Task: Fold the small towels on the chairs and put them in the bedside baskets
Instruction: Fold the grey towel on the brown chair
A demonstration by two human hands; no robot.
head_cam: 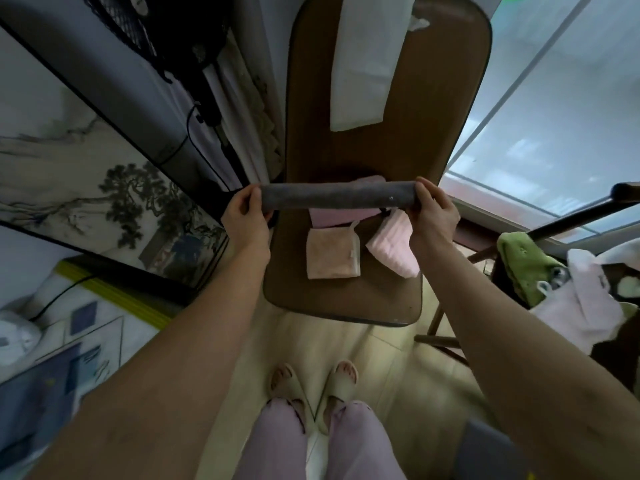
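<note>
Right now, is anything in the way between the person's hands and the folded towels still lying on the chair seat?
Yes. Both the left hand and right hand grip a grey towel stretched across the chair, above the mauve towel. The peach towel and pink towel lie uncovered.

Head camera looks steeply down, close above chair (346, 299).

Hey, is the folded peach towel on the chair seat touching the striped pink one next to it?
Apart. The head view shows a strip of brown chair seat between the peach towel and the striped pink towel.
</note>
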